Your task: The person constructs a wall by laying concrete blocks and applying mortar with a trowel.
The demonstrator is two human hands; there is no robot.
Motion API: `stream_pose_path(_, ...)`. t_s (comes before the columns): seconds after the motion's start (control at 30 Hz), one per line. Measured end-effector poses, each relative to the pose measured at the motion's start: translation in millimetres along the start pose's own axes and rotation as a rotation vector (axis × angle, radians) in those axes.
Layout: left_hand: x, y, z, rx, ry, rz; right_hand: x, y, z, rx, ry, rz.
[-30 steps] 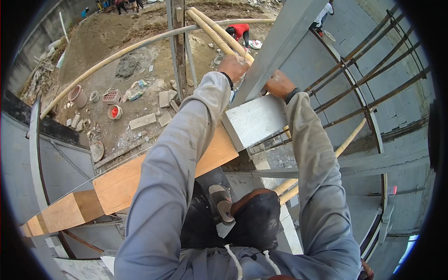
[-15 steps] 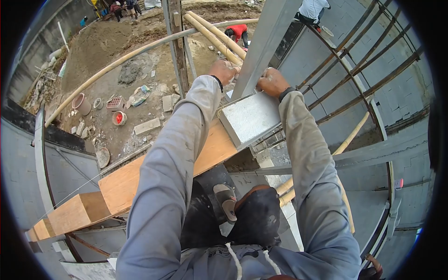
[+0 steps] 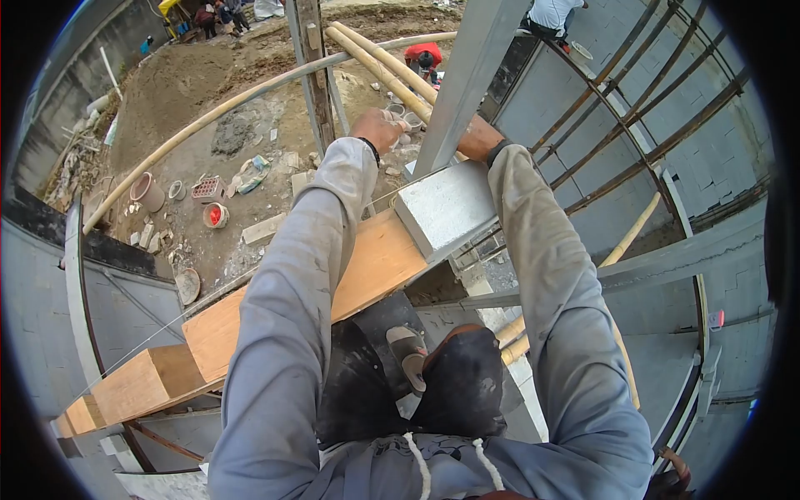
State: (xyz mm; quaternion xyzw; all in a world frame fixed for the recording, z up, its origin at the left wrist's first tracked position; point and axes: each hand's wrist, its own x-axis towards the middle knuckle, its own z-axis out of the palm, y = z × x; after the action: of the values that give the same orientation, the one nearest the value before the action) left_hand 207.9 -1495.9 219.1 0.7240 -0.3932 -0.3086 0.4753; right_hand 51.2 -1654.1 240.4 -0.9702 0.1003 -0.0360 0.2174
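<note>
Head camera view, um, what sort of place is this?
Most likely a building site: rusty steel bars run across the right side, a grey block wall stands beyond them, and bamboo poles slant near the top.

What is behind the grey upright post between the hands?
Two bamboo poles run in behind the grey post; the covered stretch cannot be seen. The right hand is partly covered too, its fingertips hidden.

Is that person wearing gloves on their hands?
No, the left hand and the right hand both show bare skin beyond the grey sleeves.
</note>
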Motion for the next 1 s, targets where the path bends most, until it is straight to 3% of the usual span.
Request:
stream_pose_path(0.07, -11, 2, -13, 0.161, 0.027, 0.020, 2, -4, 6, 0.150, 0.260, -0.150)
stream_pose_path(0.1, -11, -6, -17, 0.170, 0.026, 0.019, 2, -7, 4, 0.156, 0.266, -0.151)
stream_pose_path(0.17, -9, -28, -22, 0.135, -0.031, 0.028, 1, -14, -5, 0.433, -0.001, 0.126)
stream_pose_path(0.2, -26, -11, -22, 0.183, -0.019, 0.013, 4, -6, -3, 0.436, 0.002, 0.122)
stream_pose_path(0.27, -33, -14, -19, 0.174, 0.018, 0.041, 9, 15, 4, 0.150, 0.134, 0.042)
stream_pose_path(0.33, -47, -12, -11, 0.158, 0.049, 0.069, -12, -12, -15, 0.095, 0.197, 0.125)
stream_pose_path(0.4, -75, 6, -7, 0.494, 0.256, 0.237, -36, -41, -28, 0.043, 0.268, 0.205)
stream_pose_path(0.47, -96, 19, -1, 0.540, 0.252, 0.275, -59, -64, -29, -0.072, 0.695, 0.227)
stream_pose_path(0.57, -112, 26, 14, 0.560, 0.314, 0.348, -93, -111, -24, 0.090, 0.799, 0.193)
stream_pose_path(0.6, -111, 26, 18, 0.680, 0.314, 0.428, -98, -120, -18, 0.087, 0.800, 0.193)
stream_pose_path(0.67, -115, 32, 26, 0.797, 0.308, 0.513, -102, -134, -8, 0.139, 0.657, -0.148)
stream_pose_path(0.77, -124, 43, 34, 0.809, 0.346, 0.667, -98, -140, 9, 0.236, 0.603, -0.175)
stream_pose_path(1.0, -129, 46, 47, 0.808, 0.318, 0.571, -126, -128, 14, 0.236, 0.587, 0.058)
